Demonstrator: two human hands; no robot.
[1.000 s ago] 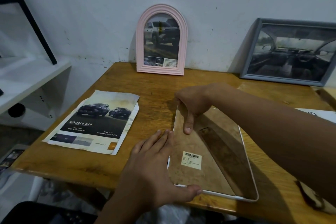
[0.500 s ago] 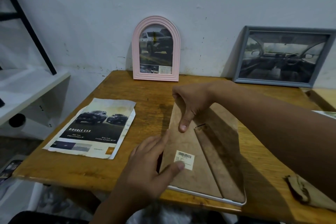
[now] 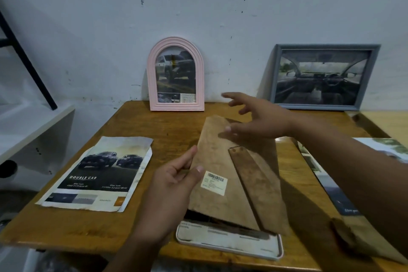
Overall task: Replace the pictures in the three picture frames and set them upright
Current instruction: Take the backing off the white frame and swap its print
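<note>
A white frame [image 3: 229, 246] lies face down at the table's front edge. Its brown backing board [image 3: 220, 152], with a barcode sticker and a stand strip, is lifted off the frame and tilted. My left hand [image 3: 172, 192] pinches the board's left edge between thumb and fingers. My right hand [image 3: 258, 121] hovers over the board's top right corner with fingers spread, holding nothing. A printed sheet shows in the frame under the board. A pink arched frame [image 3: 175, 74] and a grey frame [image 3: 320, 76] stand upright against the wall, each with a car picture.
A "Double Cab" car print [image 3: 97, 174] lies on the wooden table [image 3: 66, 223] at the left. More printed sheets [image 3: 326, 185] lie at the right under my arm. A white shelf [image 3: 26, 126] stands left of the table.
The backing board has come up out of the white frame, lifted by my left hand. My right hand has let go of the board and risen above its top corner.
</note>
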